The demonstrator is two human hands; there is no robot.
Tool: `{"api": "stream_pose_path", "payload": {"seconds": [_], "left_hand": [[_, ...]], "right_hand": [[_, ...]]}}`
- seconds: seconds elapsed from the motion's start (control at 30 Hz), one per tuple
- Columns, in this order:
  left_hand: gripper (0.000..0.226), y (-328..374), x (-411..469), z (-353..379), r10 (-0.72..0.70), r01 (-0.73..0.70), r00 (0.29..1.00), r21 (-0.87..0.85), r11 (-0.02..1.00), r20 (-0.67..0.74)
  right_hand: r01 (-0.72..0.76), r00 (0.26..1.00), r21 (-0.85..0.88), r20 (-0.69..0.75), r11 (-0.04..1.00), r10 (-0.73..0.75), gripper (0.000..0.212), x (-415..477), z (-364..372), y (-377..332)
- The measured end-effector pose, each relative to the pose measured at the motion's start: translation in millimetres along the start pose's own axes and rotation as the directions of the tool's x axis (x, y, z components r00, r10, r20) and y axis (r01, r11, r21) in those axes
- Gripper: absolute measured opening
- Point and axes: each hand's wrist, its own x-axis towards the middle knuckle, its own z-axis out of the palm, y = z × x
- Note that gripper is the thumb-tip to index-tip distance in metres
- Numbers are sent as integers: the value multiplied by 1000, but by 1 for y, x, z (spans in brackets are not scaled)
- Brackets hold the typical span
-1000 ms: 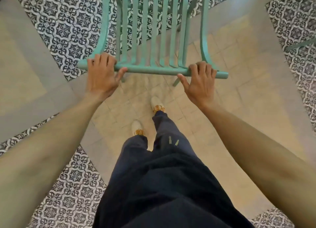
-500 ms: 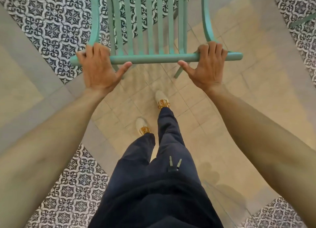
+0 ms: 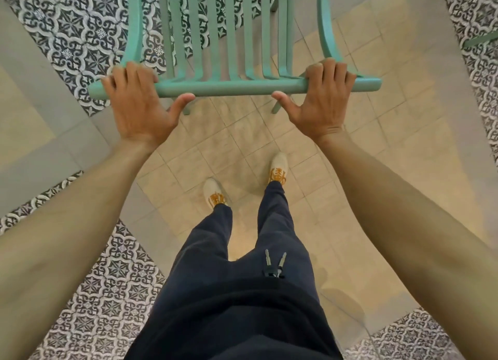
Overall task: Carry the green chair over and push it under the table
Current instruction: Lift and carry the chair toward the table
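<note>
The green chair (image 3: pixel 231 86) has a slatted back and fills the top middle of the head view, seen from behind and above. My left hand (image 3: pixel 137 104) grips the left end of its top rail, fingers over the rail and thumb under. My right hand (image 3: pixel 320 100) grips the rail near its right end in the same way. Two rear legs show just below the rail. The seat and front legs are cut off by the frame's top edge. No table is in view.
My legs in dark trousers and pale shoes (image 3: pixel 215 195) stand on beige floor tiles (image 3: pixel 377 144). Patterned blue-and-white tiles (image 3: pixel 75 33) with grey borders lie left, right and ahead. A thin green bar (image 3: pixel 482 40) pokes in at the right edge.
The chair's top rail has levelled out and both hands stay clasped on it. My feet have stepped forward and the floor has shifted under the chair.
</note>
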Motion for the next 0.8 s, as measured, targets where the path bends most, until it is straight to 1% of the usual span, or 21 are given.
{"api": "stream_pose_path", "payload": {"seconds": [0.17, 0.4, 0.57, 0.8], "left_hand": [[72, 16, 4, 5, -87, 87, 996, 1, 996, -10], [73, 67, 19, 16, -269, 274, 960, 61, 960, -78], [72, 94, 30, 26, -333, 344, 934, 76, 936, -127], [69, 106, 63, 39, -404, 421, 903, 112, 900, -149]], "right_hand": [[84, 996, 56, -22, 995, -83, 75, 30, 15, 20], [265, 963, 137, 22, 955, -270, 75, 105, 43, 68], [374, 926, 153, -13, 915, -377, 76, 148, 60, 89], [467, 882, 206, -38, 860, -470, 75, 207, 86, 98]]}}
